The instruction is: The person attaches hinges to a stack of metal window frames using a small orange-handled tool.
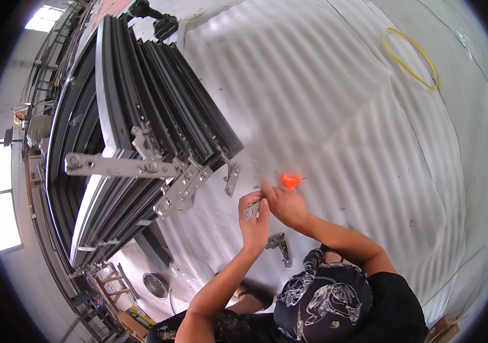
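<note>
My left hand [254, 227] is closed around a small silver metal hinge piece [251, 211] with holes in it. Against its fingertips, my right hand [287, 207] has its fingers bent and pressed together; whatever they pinch is hidden. Just beyond the right knuckles lies a bright orange object [291, 181] with a thin dark tip, too blurred to name. A dark metal hinge bracket [280, 247] rests on the white sheet below my hands. To the left, silver hinge arms [121, 167] stick out from the ends of stacked dark frames [170, 97].
Pale sheeting [335, 114] with ripples spreads under and beyond my hands. A yellow loop of strap or cord [411, 59] lies at the far right. At the lower left stand a round metal bowl [155, 285] and a wooden stand [115, 286]. The frame stack rises close on the left.
</note>
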A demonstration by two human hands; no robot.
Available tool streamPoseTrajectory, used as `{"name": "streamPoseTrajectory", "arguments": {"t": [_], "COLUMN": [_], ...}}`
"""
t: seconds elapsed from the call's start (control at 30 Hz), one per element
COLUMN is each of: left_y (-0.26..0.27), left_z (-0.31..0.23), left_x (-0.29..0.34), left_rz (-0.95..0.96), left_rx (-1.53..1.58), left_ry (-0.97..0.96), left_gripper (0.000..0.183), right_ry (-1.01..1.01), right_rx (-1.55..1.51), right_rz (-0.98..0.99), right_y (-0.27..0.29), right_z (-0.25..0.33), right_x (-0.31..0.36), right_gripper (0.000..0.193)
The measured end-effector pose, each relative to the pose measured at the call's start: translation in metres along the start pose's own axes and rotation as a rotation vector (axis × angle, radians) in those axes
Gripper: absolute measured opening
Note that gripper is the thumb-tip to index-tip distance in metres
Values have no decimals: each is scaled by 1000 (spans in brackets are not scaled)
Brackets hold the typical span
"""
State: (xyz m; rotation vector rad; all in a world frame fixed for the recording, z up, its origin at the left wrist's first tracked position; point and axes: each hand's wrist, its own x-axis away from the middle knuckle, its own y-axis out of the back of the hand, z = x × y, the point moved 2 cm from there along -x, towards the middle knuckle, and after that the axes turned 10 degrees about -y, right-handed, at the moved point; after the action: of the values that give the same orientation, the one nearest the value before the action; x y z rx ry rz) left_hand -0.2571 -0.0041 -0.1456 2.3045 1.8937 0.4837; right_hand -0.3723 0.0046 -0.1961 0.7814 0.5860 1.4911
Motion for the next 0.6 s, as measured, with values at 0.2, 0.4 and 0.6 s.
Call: {"name": "streamPoseTrajectory", "arguments": {"t": [0.2, 0.4, 0.6], "left_y": [-1, -7, -9], "left_z": [-12, -7, -5], "left_x": [-20, -33, -42], "left_rz": [40, 9, -61], "left_rx": [-328, -407, -439], "left_ry": [-292, -261, -271], "left_gripper": [27, 26, 25], "right_ry": [20, 7, -21], "right_rx": [-129, -224, -311], "right_rz": [-12, -48, -17], "right_y": [-10, -20, -18], "right_z": [-16, -21, -19], "right_x": [-29, -37, -50], "right_gripper": [52, 46, 48]}}
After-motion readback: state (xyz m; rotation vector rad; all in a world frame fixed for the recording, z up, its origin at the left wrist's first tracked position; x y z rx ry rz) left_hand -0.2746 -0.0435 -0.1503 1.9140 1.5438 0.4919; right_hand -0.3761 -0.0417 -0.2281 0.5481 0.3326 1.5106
